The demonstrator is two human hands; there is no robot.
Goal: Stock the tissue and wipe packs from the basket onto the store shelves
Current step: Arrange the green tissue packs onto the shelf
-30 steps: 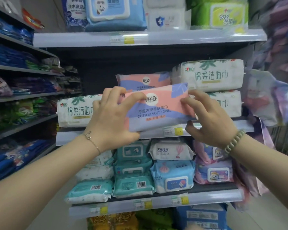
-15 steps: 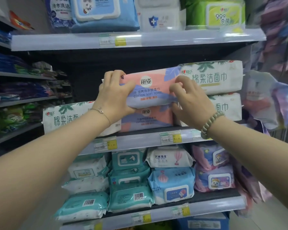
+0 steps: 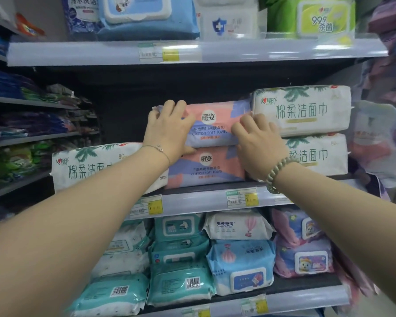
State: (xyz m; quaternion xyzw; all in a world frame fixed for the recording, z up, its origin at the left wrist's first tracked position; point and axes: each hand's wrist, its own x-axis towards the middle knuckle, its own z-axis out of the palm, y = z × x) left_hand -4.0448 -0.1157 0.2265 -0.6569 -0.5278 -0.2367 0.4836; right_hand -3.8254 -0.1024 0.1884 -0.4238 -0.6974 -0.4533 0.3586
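A pink and lilac cotton soft towel pack (image 3: 212,128) lies on top of an identical pack (image 3: 207,171) on the middle shelf (image 3: 192,199). My left hand (image 3: 167,131) grips the upper pack's left end, fingers over the top and thumb under it. My right hand (image 3: 258,143) holds its right end with curled fingers, beside the stacked white facial-towel packs (image 3: 306,110). The basket is out of view.
A single white facial-towel pack (image 3: 89,170) lies left of the pink stack, with dark open space above it. Wet-wipe packs (image 3: 240,266) fill the shelf below, and more packs (image 3: 146,17) stand on the top shelf. Hanging goods (image 3: 380,145) crowd the right edge.
Both hands lifted the pink pack from in front of the shelf and set it onto the matching pack, then pushed it further back; my view moved closer.
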